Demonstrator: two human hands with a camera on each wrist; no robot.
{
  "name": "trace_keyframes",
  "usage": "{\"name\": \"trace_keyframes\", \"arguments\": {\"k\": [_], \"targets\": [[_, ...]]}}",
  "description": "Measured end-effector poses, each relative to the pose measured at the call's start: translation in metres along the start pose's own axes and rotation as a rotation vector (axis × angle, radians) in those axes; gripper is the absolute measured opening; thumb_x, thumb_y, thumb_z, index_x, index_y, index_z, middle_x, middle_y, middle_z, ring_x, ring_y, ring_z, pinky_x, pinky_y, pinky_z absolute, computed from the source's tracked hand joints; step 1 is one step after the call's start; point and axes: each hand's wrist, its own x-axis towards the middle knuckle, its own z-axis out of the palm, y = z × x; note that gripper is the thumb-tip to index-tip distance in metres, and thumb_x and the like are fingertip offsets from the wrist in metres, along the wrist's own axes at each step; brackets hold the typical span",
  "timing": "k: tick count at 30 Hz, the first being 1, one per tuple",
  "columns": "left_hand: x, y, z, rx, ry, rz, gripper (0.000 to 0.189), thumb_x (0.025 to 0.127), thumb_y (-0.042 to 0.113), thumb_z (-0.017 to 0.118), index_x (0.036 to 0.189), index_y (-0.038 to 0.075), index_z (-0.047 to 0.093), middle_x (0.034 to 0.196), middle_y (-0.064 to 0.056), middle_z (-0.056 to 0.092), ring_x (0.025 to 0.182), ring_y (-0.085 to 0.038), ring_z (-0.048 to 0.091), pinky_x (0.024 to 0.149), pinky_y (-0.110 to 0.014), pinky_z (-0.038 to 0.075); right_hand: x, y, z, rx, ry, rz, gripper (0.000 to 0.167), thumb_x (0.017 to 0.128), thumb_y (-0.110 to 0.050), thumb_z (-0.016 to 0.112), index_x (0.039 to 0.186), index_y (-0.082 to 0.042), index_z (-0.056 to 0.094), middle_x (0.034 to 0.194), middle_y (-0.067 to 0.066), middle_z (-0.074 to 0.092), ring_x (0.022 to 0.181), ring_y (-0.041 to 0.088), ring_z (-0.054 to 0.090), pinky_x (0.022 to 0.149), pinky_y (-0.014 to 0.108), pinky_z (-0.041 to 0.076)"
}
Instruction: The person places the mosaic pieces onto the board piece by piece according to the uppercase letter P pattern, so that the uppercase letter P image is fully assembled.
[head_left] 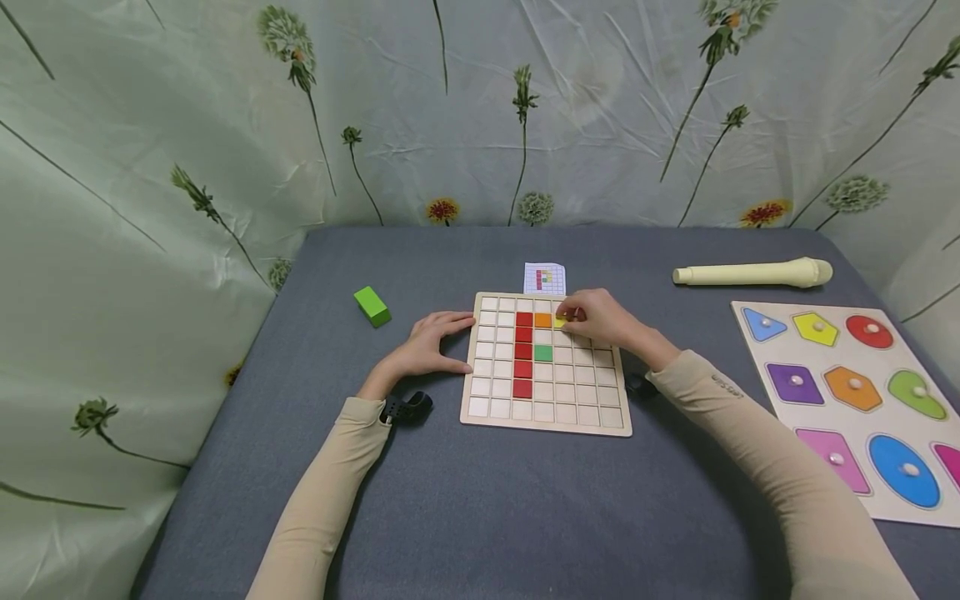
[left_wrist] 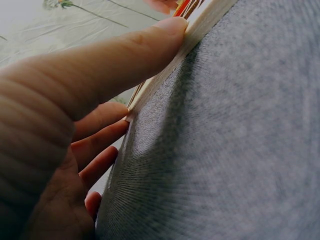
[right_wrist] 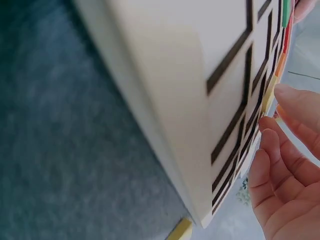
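A wooden grid board [head_left: 546, 428] with white squares lies on the table. A column of red tiles [head_left: 522, 351], an orange tile [head_left: 542, 320] and a green tile [head_left: 543, 353] sit in its cells. My right hand [head_left: 603, 317] pinches a yellow tile [head_left: 559, 322] at the board's upper part, right of the orange one; the fingers partly hide it. In the right wrist view the thumb [right_wrist: 295, 102] touches the yellow tile [right_wrist: 270, 96]. My left hand [head_left: 429, 346] rests against the board's left edge, thumb and fingers spread and fairly straight.
Behind the board lies a small pattern card [head_left: 545, 275]. A green block [head_left: 372, 306] is at the left. To the right are a pale yellow microphone-shaped object [head_left: 750, 273] and a shape puzzle board [head_left: 817, 348] with knobbed pieces. A flowered curtain [head_left: 480, 125] hangs behind the table.
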Motion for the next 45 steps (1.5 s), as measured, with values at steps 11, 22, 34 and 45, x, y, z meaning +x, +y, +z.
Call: {"name": "trace_keyframes", "arguments": {"k": [11,22,34,45], "targets": [[0.001,0.000,0.000,0.008,-0.002,0.009,0.080,0.074,0.029,0.078,0.142,0.008,0.041,0.149,-0.013,0.038,0.137,-0.034,0.029,0.108,-0.059,0.015,-0.015,0.011,-0.020,-0.007,0.024,0.049,0.022,0.087,-0.005,0.061,0.107,0.002,0.068,0.094,0.017,0.067,0.071,0.019,0.052,0.063,0.029,0.040],[0.000,0.000,0.000,0.010,0.002,0.011,0.080,0.074,0.029,0.078,0.142,0.007,0.042,0.149,-0.014,0.038,0.137,-0.035,0.030,0.108,-0.059,0.016,-0.033,0.024,-0.031,-0.039,0.036,0.088,0.022,0.086,-0.004,0.061,0.106,0.005,0.067,0.092,0.019,0.066,0.071,0.019,0.055,0.061,0.029,0.041],[0.000,0.001,0.000,0.003,0.001,-0.005,0.080,0.074,0.030,0.078,0.142,0.008,0.042,0.149,-0.013,0.038,0.137,-0.034,0.030,0.108,-0.059,0.015,-0.048,0.039,-0.034,-0.080,0.049,0.107,0.021,0.085,-0.003,0.063,0.103,0.005,0.068,0.089,0.017,0.066,0.070,0.018,0.054,0.066,0.033,0.042],[0.000,0.000,0.000,-0.004,0.000,0.000,0.080,0.074,0.029,0.078,0.142,0.007,0.041,0.149,-0.013,0.038,0.137,-0.034,0.029,0.109,-0.059,0.014,-0.058,0.052,-0.031,-0.090,0.016,0.131,0.024,0.081,-0.007,0.070,0.101,0.005,0.069,0.086,0.016,0.065,0.066,0.015,0.050,0.060,0.028,0.038]]}}
